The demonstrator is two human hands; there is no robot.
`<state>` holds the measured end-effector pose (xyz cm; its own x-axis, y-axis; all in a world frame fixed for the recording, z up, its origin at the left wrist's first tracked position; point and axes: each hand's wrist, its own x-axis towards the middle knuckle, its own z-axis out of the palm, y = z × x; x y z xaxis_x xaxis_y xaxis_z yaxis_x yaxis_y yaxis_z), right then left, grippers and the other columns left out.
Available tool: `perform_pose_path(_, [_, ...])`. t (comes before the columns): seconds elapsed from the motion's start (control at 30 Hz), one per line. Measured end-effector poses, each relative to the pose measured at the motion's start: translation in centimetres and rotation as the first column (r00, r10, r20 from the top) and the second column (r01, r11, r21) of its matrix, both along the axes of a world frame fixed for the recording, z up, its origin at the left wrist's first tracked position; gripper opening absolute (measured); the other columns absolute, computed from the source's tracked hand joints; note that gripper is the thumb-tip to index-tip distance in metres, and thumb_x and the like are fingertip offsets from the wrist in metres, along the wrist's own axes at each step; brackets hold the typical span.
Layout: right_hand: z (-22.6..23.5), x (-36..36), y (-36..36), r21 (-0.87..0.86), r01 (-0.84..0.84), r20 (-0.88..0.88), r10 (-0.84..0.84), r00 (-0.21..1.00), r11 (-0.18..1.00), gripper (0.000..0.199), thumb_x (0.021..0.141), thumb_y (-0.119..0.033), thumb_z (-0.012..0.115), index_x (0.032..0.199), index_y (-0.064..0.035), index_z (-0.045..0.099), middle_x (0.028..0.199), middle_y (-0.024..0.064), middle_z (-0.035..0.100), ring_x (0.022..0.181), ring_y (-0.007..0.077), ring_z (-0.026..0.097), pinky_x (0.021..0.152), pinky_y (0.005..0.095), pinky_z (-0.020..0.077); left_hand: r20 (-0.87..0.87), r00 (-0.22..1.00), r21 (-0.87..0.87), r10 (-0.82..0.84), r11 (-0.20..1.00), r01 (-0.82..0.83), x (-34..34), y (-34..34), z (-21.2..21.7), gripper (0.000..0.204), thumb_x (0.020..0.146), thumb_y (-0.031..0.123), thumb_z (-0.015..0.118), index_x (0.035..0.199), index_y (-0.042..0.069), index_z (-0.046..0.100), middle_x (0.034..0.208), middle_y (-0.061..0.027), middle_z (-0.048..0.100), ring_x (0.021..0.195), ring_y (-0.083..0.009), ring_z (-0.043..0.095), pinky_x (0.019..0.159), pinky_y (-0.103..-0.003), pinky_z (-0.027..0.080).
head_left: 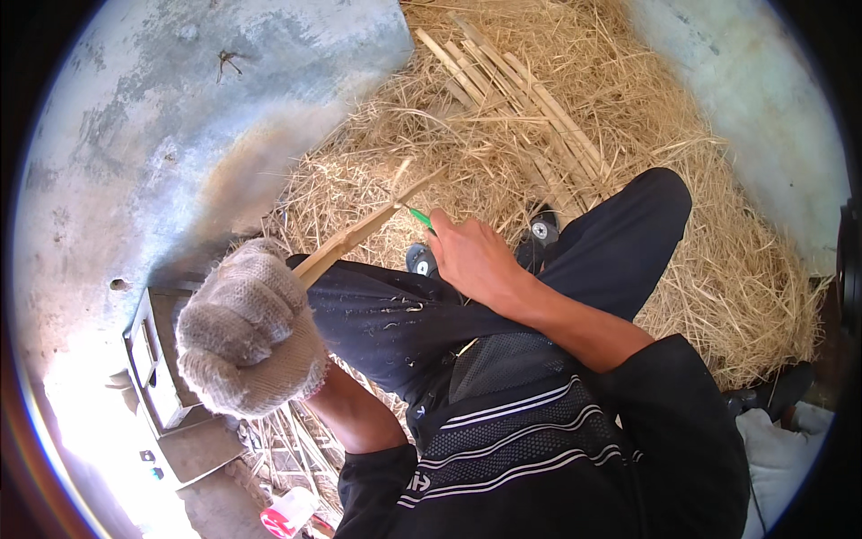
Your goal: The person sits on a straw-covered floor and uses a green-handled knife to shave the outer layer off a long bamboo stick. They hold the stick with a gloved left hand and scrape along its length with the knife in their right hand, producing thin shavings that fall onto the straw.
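Observation:
My left hand [247, 332], in a thick grey knitted glove, is closed in a fist round one end of a split bamboo strip [346, 241]. The strip slants up and away to the right over my lap, and its far end looks split or partly shaved. A small knife with a green handle [420, 218] is in my bare right hand [471, 256], fingers wrapped round it. Its blade meets the strip near the far end; most of the blade is too small or hidden to make out.
Dry straw [646, 108] covers the ground, with several bamboo strips [557, 117] piled ahead. Plastered walls [206, 81] rise left and right. A box-like frame [166, 359] stands at the left, near a red and white container [292, 512]. My dark sandals [539, 229] rest on the straw.

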<state>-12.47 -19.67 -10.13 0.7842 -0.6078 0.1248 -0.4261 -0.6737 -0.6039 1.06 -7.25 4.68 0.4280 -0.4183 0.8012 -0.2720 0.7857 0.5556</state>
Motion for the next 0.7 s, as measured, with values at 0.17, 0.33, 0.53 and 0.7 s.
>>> perform_pose_path(0.17, [4.1, -0.7, 1.6, 0.16, -0.067, 0.023, 0.065, 0.998, 0.985, 0.024, 0.098, -0.023, 0.051, 0.105, -0.0002, 0.049, 0.054, 0.0209, 0.056, 0.053, 0.0437, 0.06, 0.051, 0.0538, 0.0466, 0.02, 0.999, -0.016, -0.033, 0.999, 0.033, -0.5, -0.2, -0.1, 0.045, 0.09, 0.042, 0.058, 0.056, 0.016, 0.045, 0.044, 0.0002, 0.044, 0.034, -0.014, 0.042, 0.037, -0.027, 0.032])
perform_pose_path(0.33, [1.8, 1.3, 0.7, 0.023, -0.067, 0.099, 0.065, 0.993, 0.997, 0.021, 0.098, -0.02, 0.05, 0.106, -0.0001, 0.049, 0.054, 0.0204, 0.056, 0.053, 0.0407, 0.062, 0.049, 0.0517, 0.0482, -0.036, 0.997, -0.01, 0.071, 0.997, -0.071, 0.0, 0.1, -0.8, 0.046, 0.088, 0.043, 0.059, 0.055, 0.016, 0.042, 0.042, 0.0018, 0.04, 0.033, -0.0132, 0.041, 0.038, -0.027, 0.032])
perform_pose_path(0.53, [-13.3, 0.8, -5.4, -0.12, 0.092, -0.183, -0.113, 0.977, 0.989, 0.025, 0.098, -0.021, 0.049, 0.112, 0.0009, 0.051, 0.065, 0.0215, 0.063, 0.055, 0.0377, 0.065, 0.049, 0.0477, 0.0513, 0.001, 1.0, 0.014, 0.005, 1.0, -0.005, 0.0, -0.6, 0.0, 0.041, 0.093, 0.033, 0.056, 0.057, 0.017, 0.045, 0.044, 0.0021, 0.045, 0.034, -0.0109, 0.042, 0.037, -0.025, 0.034])
perform_pose_path(0.7, [-7.9, 2.0, -8.0, 0.68, 0.054, -0.234, 0.146, 0.961, 0.731, 0.033, 0.102, -0.027, 0.043, 0.107, 0.0039, 0.053, 0.063, 0.0117, 0.06, 0.051, 0.0254, 0.06, 0.05, 0.038, 0.0513, -0.152, 0.983, -0.052, -0.102, 0.994, 0.095, 0.9, 0.8, 0.3, 0.041, 0.093, 0.021, 0.049, 0.054, 0.019, 0.034, 0.045, 0.0028, 0.029, 0.039, -0.0107, 0.026, 0.048, -0.028, 0.03])
